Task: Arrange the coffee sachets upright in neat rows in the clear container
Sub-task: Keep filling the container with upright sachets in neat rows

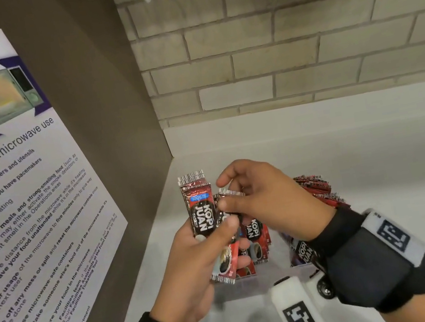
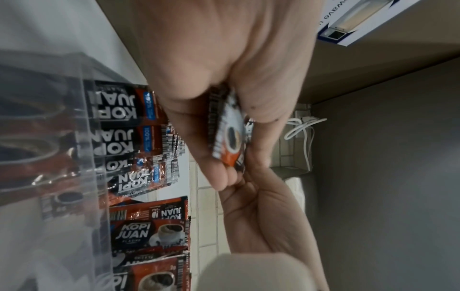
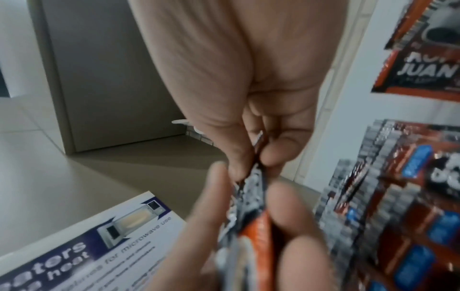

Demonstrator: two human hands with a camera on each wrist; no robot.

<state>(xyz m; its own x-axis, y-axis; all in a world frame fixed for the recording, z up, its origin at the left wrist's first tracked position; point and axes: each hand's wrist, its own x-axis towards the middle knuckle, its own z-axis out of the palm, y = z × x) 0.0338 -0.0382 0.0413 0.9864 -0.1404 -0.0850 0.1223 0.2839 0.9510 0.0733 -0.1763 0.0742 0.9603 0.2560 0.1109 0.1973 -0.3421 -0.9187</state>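
My left hand (image 1: 194,259) grips a small stack of red-and-black coffee sachets (image 1: 200,213), upright, above the clear container (image 1: 254,283). My right hand (image 1: 263,203) pinches the top end of one sachet (image 1: 228,197) against that stack. In the left wrist view the held sachets (image 2: 229,135) sit between thumb and fingers. In the right wrist view the pinched sachet (image 3: 256,177) runs between both hands. Inside the container, more sachets (image 1: 255,238) stand upright, and a dense row (image 1: 317,191) leans behind my right hand.
A brown side panel (image 1: 103,122) with a microwave-use notice (image 1: 19,221) stands close on the left. A brick-tiled wall (image 1: 299,48) runs behind the white counter (image 1: 402,157). Wrist-camera mounts (image 1: 296,312) sit below my hands.
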